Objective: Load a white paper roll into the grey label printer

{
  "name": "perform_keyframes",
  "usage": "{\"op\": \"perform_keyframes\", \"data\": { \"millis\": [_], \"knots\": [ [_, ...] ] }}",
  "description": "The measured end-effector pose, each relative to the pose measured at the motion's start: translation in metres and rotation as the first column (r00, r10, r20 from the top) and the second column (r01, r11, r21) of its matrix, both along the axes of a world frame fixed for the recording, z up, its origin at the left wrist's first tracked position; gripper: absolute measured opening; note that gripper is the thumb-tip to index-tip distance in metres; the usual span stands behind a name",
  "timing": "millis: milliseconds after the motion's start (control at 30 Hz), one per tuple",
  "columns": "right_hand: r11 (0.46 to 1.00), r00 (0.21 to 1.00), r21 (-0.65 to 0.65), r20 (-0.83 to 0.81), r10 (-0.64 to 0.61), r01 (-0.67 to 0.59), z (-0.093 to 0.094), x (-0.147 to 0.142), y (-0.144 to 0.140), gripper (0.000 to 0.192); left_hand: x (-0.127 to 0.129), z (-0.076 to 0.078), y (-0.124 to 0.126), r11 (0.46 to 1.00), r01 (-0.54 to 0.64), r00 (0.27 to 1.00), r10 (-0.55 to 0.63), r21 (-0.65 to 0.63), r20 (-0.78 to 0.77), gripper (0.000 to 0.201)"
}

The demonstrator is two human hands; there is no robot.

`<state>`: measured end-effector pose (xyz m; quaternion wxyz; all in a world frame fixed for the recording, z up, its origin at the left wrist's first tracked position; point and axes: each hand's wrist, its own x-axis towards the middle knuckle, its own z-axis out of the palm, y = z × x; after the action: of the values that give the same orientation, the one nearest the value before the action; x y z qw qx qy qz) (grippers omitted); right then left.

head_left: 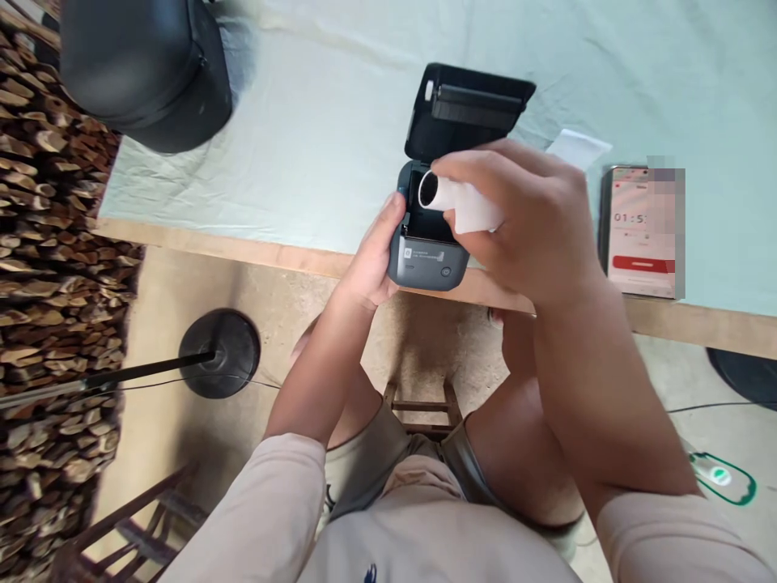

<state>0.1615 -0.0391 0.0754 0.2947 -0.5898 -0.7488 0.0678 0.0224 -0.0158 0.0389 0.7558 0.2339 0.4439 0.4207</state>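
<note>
A small dark grey printer (426, 257) sits at the table's near edge with its black lid (464, 109) flipped up and back. My left hand (369, 263) grips the printer's left side. My right hand (525, 219) holds a white paper roll (456, 201) over the open paper bay, with the hollow core end facing left. The bay's inside is partly hidden by the roll and my fingers.
A phone (642, 231) with a timer screen lies to the right on the pale green cloth (303, 129). A white paper slip (578, 147) lies behind my right hand. A black case (146, 69) stands at the far left. Stacked firewood (48, 283) and a stand base (219, 354) are on the left below.
</note>
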Motion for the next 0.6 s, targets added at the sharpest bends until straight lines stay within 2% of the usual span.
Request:
{"op": "perform_keyframes", "data": {
  "millis": [67, 167, 267, 333, 400, 467, 533, 600],
  "knots": [
    [0.996, 0.996, -0.069, 0.072, -0.057, 0.062, -0.005, -0.003, 0.002, 0.030, -0.003, -0.009, 0.004, 0.998, -0.023, 0.997, 0.019, 0.051, 0.075, 0.047],
    [0.987, 0.992, -0.115, 0.078, -0.101, 0.110, -0.011, -0.004, 0.005, 0.013, -0.008, -0.018, 0.008, 0.992, 0.049, 0.984, -0.067, 0.112, 0.163, 0.042],
    [0.998, 0.998, -0.013, 0.036, -0.056, 0.057, -0.016, -0.003, 0.004, 0.011, -0.010, -0.020, 0.008, 0.976, 0.118, 0.964, -0.156, 0.181, 0.215, 0.047],
    [0.998, 1.000, 0.067, 0.027, 0.002, -0.004, -0.019, -0.003, 0.002, 0.013, -0.011, -0.019, 0.008, 0.973, 0.105, 0.966, -0.149, 0.206, 0.211, 0.048],
    [0.992, 0.995, 0.085, 0.022, 0.093, -0.095, -0.020, -0.004, 0.000, 0.010, -0.013, -0.019, 0.008, 0.972, 0.078, 0.978, -0.118, 0.223, 0.174, 0.044],
    [0.984, 0.986, 0.079, -0.034, 0.163, -0.160, -0.018, -0.003, -0.003, 0.010, -0.017, -0.021, 0.008, 0.967, 0.082, 0.986, -0.115, 0.243, 0.125, 0.031],
    [0.985, 0.972, 0.095, -0.171, 0.161, -0.146, -0.015, 0.000, -0.004, 0.016, -0.019, -0.023, 0.009, 0.957, 0.107, 0.987, -0.135, 0.269, 0.088, 0.021],
    [0.994, 0.950, 0.064, -0.292, 0.107, -0.092, -0.013, 0.005, -0.004, 0.019, -0.019, -0.023, 0.008, 0.948, 0.121, 0.986, -0.150, 0.294, 0.079, 0.028]
  ]
}}
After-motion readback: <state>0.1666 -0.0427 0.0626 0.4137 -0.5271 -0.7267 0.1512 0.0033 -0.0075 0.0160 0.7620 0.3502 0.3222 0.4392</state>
